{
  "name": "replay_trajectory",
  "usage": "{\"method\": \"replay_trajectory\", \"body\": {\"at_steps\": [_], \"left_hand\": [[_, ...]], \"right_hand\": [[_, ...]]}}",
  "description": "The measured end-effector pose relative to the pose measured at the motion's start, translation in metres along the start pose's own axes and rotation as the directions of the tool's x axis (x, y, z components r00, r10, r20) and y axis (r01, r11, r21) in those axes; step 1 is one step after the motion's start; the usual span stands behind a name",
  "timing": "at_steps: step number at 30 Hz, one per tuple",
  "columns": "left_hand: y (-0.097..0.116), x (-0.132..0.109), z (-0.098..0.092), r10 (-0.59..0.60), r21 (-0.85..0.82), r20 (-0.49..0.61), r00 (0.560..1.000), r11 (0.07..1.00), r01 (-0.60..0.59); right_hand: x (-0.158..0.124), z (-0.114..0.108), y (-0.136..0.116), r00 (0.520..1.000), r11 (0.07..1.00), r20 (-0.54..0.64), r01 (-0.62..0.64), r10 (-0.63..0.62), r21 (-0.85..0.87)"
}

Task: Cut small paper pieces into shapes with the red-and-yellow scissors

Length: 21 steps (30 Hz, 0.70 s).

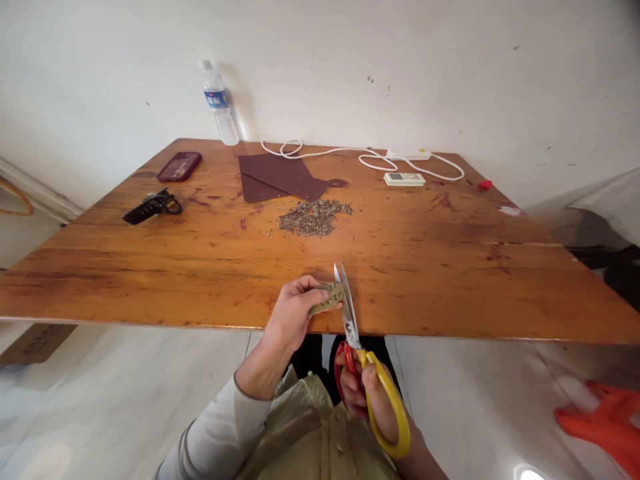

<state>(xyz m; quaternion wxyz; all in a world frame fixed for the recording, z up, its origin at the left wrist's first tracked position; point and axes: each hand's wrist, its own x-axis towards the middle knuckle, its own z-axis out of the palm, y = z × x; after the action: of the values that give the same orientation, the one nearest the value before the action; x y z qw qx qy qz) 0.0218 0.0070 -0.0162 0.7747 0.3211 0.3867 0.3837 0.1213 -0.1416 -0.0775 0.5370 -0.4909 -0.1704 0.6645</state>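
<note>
My left hand [293, 313] pinches a small greenish strip of paper [327, 298] over the near edge of the wooden table [450, 267]. In my right hand [367, 393] are scissors [353, 327] with one yellow and one red loop handle; their blades point away from me and straddle the strip's right end. A heap of small cut scraps [314, 217] lies on the table beyond, with dark red sheets [277, 177] behind it.
A water bottle [220, 103] stands at the wall. A dark red case [179, 166] and a black tool [153, 206] lie at the left. A white cable [370, 157] and a white remote-like device [404, 179] lie at the back right. An orange object [605, 417] is on the floor.
</note>
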Motion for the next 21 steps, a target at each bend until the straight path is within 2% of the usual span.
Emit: {"method": "replay_trajectory", "body": {"at_steps": [5,13,18,21], "left_hand": [[0.000,0.001,-0.002,-0.020,-0.016,0.019,1.000,1.000,0.020],[0.000,0.001,-0.001,0.008,0.045,0.038,0.999,0.999,-0.010],[0.000,0.001,0.000,0.018,0.078,0.032,0.999,0.997,-0.020],[0.001,0.001,-0.001,0.012,0.081,0.039,0.999,0.997,-0.015]], "right_hand": [[0.000,-0.007,0.001,1.000,1.000,0.003,0.006,-0.006,-0.019],[0.000,-0.019,-0.002,0.983,0.975,0.085,0.174,-0.163,-0.137],[0.001,-0.024,0.001,0.984,0.965,0.064,0.174,-0.165,-0.198],[0.001,-0.024,0.000,0.992,0.977,0.058,0.119,-0.110,-0.175]]}}
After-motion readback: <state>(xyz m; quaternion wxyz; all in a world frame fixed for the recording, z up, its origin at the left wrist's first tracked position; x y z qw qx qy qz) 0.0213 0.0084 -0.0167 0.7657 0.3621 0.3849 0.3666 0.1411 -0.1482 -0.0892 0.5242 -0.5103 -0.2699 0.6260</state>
